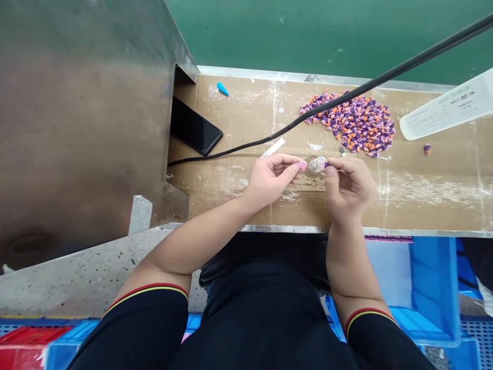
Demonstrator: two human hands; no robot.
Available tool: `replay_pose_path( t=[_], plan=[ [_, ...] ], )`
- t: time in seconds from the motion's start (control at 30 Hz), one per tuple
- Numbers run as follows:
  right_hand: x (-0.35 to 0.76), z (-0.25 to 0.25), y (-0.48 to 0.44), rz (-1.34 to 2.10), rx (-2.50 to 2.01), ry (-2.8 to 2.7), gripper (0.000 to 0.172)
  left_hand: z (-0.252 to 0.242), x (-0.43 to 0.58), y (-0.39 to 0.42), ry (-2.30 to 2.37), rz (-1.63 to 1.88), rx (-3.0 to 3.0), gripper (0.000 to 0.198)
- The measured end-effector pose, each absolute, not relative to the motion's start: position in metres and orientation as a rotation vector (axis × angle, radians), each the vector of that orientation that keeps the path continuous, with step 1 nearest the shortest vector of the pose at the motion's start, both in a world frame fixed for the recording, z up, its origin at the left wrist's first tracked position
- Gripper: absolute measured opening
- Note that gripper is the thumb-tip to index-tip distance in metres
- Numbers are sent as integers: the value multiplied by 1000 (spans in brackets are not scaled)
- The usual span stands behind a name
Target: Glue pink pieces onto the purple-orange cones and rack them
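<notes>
Between the fingertips of my left hand (271,177) is a small pink oval piece (302,165). My right hand (348,187) pinches a small purple piece (325,165) right at a small clear container (316,164), which stands between the two hands. The pink piece is just left of the container, apart from it. Behind my right hand lies a heap of small purple, orange and pink pieces (362,123). A single such piece (427,149) sits off to the right.
A black cable (262,141) crosses above the cardboard-covered bench (239,113). A phone (196,126), a blue cap (222,89) and a white strip (273,147) lie left. At right is a white bottle (442,110); a metal box (88,118) fills the left side.
</notes>
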State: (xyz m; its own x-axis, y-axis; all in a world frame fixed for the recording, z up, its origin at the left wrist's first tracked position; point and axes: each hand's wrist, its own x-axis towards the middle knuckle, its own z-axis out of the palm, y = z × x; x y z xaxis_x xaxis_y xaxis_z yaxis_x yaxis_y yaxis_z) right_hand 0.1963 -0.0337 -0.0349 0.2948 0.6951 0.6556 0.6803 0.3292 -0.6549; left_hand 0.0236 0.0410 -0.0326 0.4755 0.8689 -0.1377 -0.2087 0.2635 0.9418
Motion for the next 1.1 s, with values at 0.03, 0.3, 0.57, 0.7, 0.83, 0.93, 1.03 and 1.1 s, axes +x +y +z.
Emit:
replay_pose_path(
  t=[0.03,0.3,0.57,0.7,0.83,0.93,1.03,1.1],
  plan=[
    [190,-35,-36,81,-1356,-1372,10,-32,23,41,769,826,1044,25],
    [157,-44,-43,140,-1362,-1207,13,-35,25,36,690,828,1007,36],
    [160,-48,-42,83,-1334,-1102,11,-36,20,42,812,924,1283,20],
    [166,-49,-40,-10,-1323,-1007,11,-34,5,57,898,964,1814,12],
    [171,-51,-41,-16,-1310,-1005,10,-25,-9,65,887,454,2247,12],
    [172,-52,-42,10,-1331,-1004,11,-20,-10,65,885,252,2271,9],
    [172,-53,-44,33,-1344,-1005,11,-20,-8,63,911,236,2265,7],
    [171,-53,-44,75,-1352,-1013,10,-22,-7,62,912,295,2249,9]
  ],
)
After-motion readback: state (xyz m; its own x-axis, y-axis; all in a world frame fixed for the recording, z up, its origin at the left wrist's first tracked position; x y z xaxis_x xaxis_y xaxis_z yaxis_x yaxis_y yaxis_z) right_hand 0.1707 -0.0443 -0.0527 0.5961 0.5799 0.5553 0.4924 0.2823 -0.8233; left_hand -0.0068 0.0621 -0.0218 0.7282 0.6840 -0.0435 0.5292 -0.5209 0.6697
